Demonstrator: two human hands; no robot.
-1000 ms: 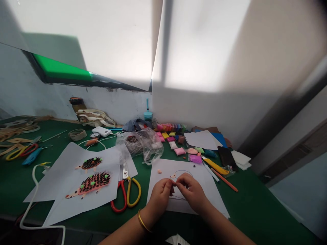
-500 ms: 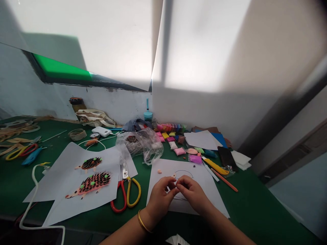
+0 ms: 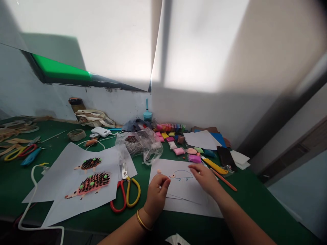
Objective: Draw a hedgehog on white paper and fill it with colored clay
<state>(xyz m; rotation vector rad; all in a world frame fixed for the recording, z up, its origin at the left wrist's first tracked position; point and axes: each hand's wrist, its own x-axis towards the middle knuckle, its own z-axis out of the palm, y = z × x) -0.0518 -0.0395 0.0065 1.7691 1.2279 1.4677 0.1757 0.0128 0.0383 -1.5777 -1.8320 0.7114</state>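
Note:
White paper [image 3: 178,200] lies before me, with a hedgehog outline [image 3: 183,175] drawn on it; its pointed face is filled in peach. My left hand [image 3: 156,191] is curled at the paper's left side, thumb against the bent fingers; whatever it holds is hidden. Over the upper right of the drawing, my right hand [image 3: 203,176] has its fingertips together, and anything between them is too small to tell. A peach clay lump [image 3: 158,171] rests just above my left hand. At the left, two finished hedgehogs [image 3: 94,183] with dark spikes and green dots lie on paper.
Scissors [image 3: 125,190] with red and yellow handles lie left of my left hand. Behind the paper are clay packets [image 3: 179,151] and a crumpled plastic bag [image 3: 150,146]. A yellow cutter [image 3: 216,166] and an orange pen [image 3: 226,182] lie to the right.
My hands have moved apart from above the drawing, the right one up and to the right, the left one slightly down and left. The outline now shows, while the small dark bead is out of sight.

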